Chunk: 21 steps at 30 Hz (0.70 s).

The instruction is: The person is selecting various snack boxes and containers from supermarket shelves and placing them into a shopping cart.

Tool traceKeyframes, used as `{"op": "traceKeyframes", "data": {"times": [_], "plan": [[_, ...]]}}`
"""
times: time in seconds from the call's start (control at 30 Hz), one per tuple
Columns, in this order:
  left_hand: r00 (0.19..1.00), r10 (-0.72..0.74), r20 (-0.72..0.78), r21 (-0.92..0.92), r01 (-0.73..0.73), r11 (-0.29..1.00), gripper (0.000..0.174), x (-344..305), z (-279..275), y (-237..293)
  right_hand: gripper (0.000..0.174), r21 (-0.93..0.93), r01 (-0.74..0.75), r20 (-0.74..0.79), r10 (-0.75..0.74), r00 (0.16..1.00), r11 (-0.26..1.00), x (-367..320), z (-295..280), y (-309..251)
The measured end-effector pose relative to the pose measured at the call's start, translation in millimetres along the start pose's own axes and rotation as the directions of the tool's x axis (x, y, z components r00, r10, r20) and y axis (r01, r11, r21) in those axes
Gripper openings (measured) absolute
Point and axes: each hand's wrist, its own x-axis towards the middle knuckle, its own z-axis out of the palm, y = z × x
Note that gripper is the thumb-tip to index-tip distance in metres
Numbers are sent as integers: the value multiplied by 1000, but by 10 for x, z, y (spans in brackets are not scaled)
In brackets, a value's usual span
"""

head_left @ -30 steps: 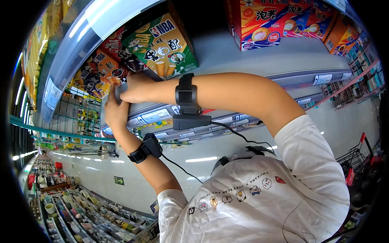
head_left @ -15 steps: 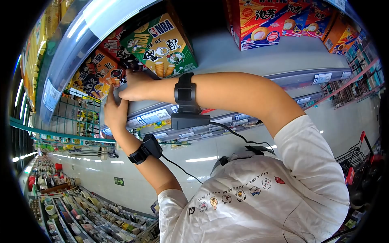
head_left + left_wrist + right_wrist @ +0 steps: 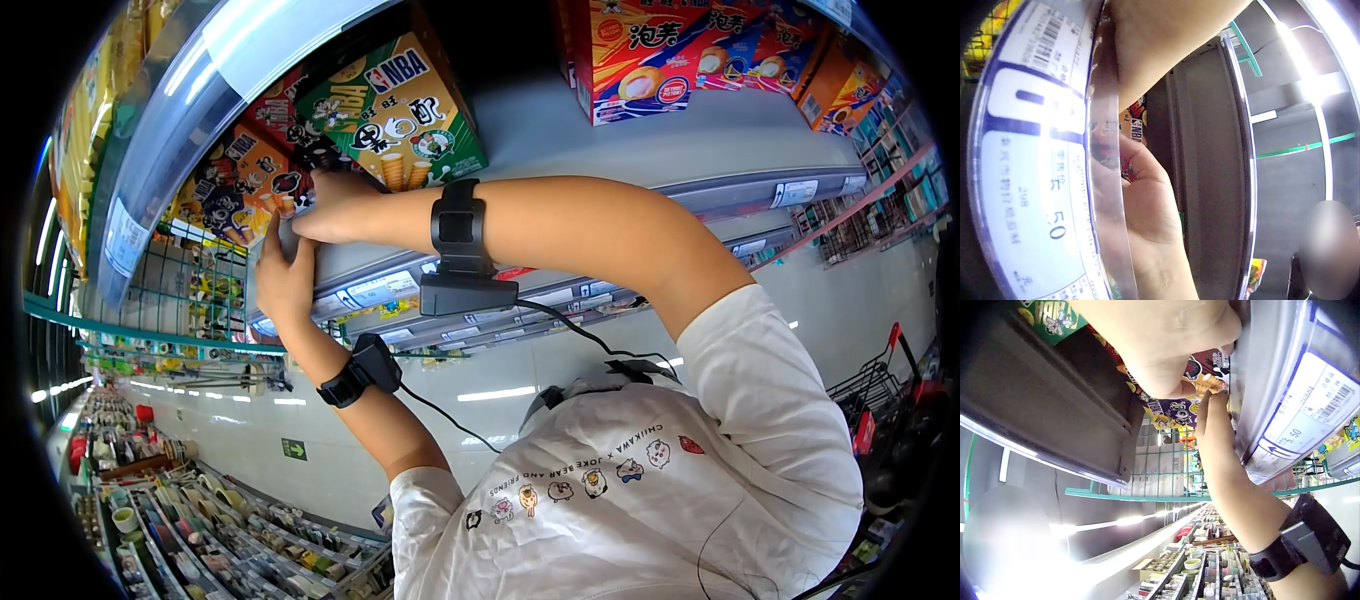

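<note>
Green box point(image 3: 400, 100), one, gold panel, NBA lettering and rolled wafers printed on the front; stands on the grey shelf point(image 3: 570, 150).

Orange box point(image 3: 250, 170), one, NBA lettering; left of the green box, just beside the hands.

Red box point(image 3: 275, 110), one, partly covered; left of the green box, behind the orange box.

Right hand point(image 3: 345, 210), one; in front of the green box, reaching in at its lower left corner. Fingertips mostly hidden on my feeds, so I cannot tell whether they are clamped on a box or only near one.

Left hand point(image 3: 285, 275), one; in front and to the left of the green box. I see index finger and thumb spread apart, the finger straight and up at the lower edge of the orange box.

Wrist cameras, two, on black straps; one point(image 3: 470, 300) below the green box, the other point(image 3: 375, 360) lower down.

Price tag point(image 3: 370, 290), reading 5.50; on the shelf edge, in front of the green box.

Red and blue boxes point(image 3: 640, 70), several; well to the right of the green box.

Yellow packets point(image 3: 90, 150), a row; far left of the green box.

Wire rack point(image 3: 190, 290), green; lower left of the green box.

White shirt point(image 3: 620, 500), one, printed with small cartoon figures; well below the green box.
</note>
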Motion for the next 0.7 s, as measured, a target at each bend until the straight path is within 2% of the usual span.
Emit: {"op": "traceKeyframes", "data": {"times": [0.6,0.7], "plan": [[1000,-7,-26,-30,6,1000,63,-32,-20,59,64,21,34,7,-34,999,999,-16,-23,2],[999,7,-45,-43,-9,999,61,-20,-2,36,64,-5,-36,5,36,999,999,1,-2,-27]]}}
